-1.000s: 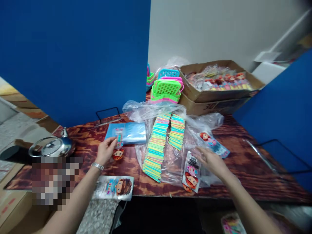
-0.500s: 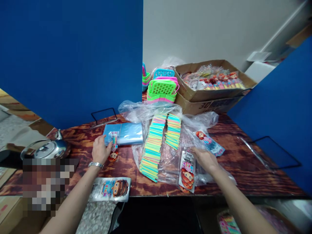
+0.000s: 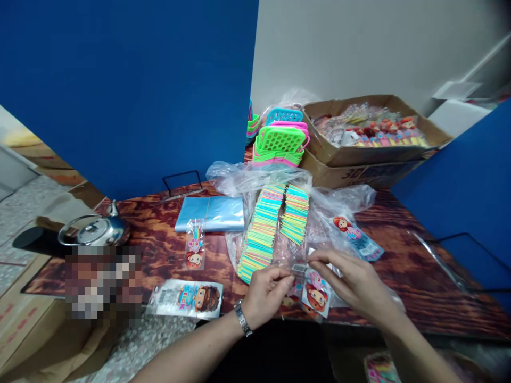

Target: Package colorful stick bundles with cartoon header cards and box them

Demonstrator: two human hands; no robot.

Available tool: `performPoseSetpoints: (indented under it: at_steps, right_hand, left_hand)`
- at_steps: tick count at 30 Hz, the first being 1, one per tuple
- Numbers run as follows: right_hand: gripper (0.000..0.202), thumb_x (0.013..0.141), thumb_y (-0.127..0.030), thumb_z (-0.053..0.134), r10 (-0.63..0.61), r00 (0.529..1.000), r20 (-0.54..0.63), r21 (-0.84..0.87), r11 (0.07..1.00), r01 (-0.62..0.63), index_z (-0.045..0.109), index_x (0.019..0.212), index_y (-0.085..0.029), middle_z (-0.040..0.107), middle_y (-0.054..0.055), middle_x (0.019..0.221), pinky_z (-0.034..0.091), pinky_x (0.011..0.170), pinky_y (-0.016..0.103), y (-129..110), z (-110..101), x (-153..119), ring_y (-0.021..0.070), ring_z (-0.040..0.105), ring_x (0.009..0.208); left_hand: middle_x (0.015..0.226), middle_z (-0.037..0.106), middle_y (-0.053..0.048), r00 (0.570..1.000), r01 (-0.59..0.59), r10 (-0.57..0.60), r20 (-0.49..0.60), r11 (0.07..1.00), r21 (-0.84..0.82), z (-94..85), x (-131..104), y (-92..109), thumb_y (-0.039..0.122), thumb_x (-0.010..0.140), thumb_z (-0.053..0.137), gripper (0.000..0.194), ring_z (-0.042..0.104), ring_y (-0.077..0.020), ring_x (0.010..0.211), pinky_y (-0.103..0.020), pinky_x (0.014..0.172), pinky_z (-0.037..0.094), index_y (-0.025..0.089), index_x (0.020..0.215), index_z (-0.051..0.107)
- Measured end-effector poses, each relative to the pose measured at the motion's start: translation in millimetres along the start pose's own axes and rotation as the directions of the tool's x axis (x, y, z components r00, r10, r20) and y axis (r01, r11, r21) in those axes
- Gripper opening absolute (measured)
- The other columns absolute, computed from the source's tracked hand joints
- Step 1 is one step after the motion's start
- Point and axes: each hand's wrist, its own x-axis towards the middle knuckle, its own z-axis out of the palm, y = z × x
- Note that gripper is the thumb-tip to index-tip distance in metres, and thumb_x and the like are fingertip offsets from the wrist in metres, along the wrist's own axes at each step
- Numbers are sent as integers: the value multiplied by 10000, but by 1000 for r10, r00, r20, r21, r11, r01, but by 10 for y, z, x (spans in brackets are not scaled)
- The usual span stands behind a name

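Observation:
In front of me, my left hand (image 3: 268,295) pinches the left edge of a small clear printed plastic bag (image 3: 297,272). My right hand (image 3: 351,276) has thumb and fingers closed at the bag's upper right, close to the left fingertips. Below both hands lies a pile of printed bags (image 3: 318,298) with a red-haired cartoon figure. Colourful thin sticks (image 3: 261,229) spread in two rows on clear plastic sheeting (image 3: 227,178) just beyond. A filled stick packet (image 3: 195,244) rests on the table to the left, partly over a blue plastic bag stack (image 3: 215,213).
Another printed bag pile (image 3: 191,299) overhangs the front table edge. A steel kettle (image 3: 98,231) stands at left. Nested coloured baskets (image 3: 281,141) and a cardboard box (image 3: 359,154) of packets are at the back. Blue panels (image 3: 120,96) flank the table; a bluish packet (image 3: 359,239) lies right.
My left hand has left the filled stick packet and moved right to the printed bag. My right hand has lifted a bag off the pile. The view has shifted slightly left.

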Motion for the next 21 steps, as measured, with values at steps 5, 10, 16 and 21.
performPoseSetpoints:
  at_steps: [5,10,16,21]
  right_hand:
    - [115,859,-215,510,-20,1000,-17,121,992,22,588,777,-195,635,10,665,461,573,219,-144,267,-12,120,600,610]
    - [180,906,-222,423,23,984,176,395,914,-92,590,966,-191,676,29,837,495,662,215,-128,553,52,121,640,767]
    - [218,878,-259,470,100,983,157,-148,986,-77,578,1026,-140,632,100,912,470,744,322,38,1190,158,204,587,865]
    - [123,850,-191,490,125,949,290,-496,868,37,581,917,-142,585,91,809,390,695,343,6,1494,208,229,527,803]
  left_hand:
    - [668,695,-29,993,116,-115,31,992,-40,-177,-142,-122,296,787,596,195,614,-141,617,-221,599,459,141,710,685]
    - [577,652,-22,966,227,-241,-97,964,-140,-344,-316,-299,320,666,714,236,565,-119,520,-219,524,440,131,606,586]
    - [613,612,-7,972,208,-229,-57,946,-249,-436,-549,-296,281,689,697,230,535,-99,546,-214,544,430,141,613,530]
    - [577,590,6,968,226,-246,-44,936,-270,-448,-568,-281,276,703,682,226,531,-100,526,-212,522,430,151,612,517]
